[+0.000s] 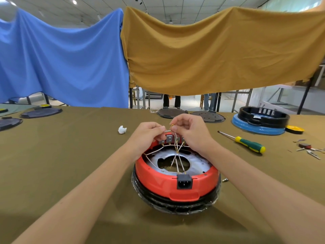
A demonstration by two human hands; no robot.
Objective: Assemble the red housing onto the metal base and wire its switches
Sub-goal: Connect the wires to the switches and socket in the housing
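The red housing (158, 182) sits over the metal base (197, 162) on a black ring, in the middle of the table, its black power socket (184, 181) facing me. White wires (173, 161) fan from the base up to a row of grey switches (169, 139) on the far rim. My left hand (146, 136) pinches a white wire end just above the switches. My right hand (190, 131) pinches a wire with a yellow terminal beside it. Both hands hover over the far rim, fingertips nearly touching.
A green-and-yellow screwdriver (246, 143) lies to the right. A blue-and-black housing (260, 120) stands far right, with a yellow cap (294, 129) and loose terminals (309, 150). A white scrap (122, 129) lies left of my hands. Dark round lids (41, 112) line the far edge.
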